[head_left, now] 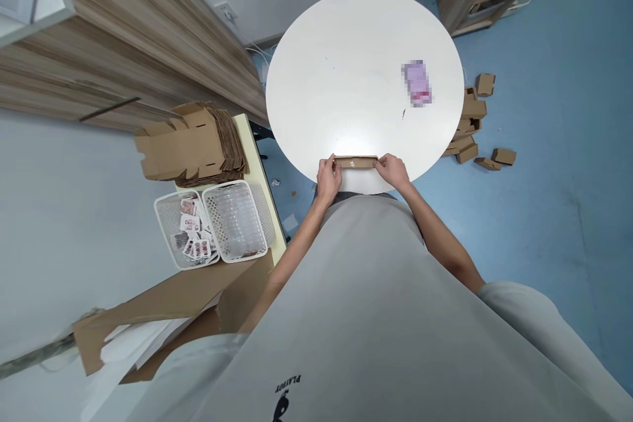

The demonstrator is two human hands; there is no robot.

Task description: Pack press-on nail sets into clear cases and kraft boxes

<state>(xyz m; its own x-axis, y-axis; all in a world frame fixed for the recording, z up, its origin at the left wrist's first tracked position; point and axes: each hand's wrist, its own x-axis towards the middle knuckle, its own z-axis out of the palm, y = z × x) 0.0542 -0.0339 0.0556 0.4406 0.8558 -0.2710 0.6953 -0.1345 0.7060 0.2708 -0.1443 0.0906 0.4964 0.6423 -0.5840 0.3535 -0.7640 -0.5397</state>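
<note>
A small brown cardboard box (pixel 355 162) is held at the near edge of the round white table (pixel 356 79). My left hand (pixel 328 179) grips its left end, the fingers closed around the corner. At the opposite end, my right hand (pixel 392 170) pinches the box's right corner between thumb and fingers. The long narrow side of the box faces me; its inside is mostly hidden. A blurred purple item (pixel 417 83) lies on the table, up and to the right of the hands.
Flattened cardboard blanks (pixel 192 142) are stacked on a side table at left. Beside them stand a white basket of printed cards (pixel 195 231) and another of clear plastic pieces (pixel 237 221). Folded small boxes (pixel 467 125) lie on the blue floor at right. A large open carton (pixel 163 303) sits lower left.
</note>
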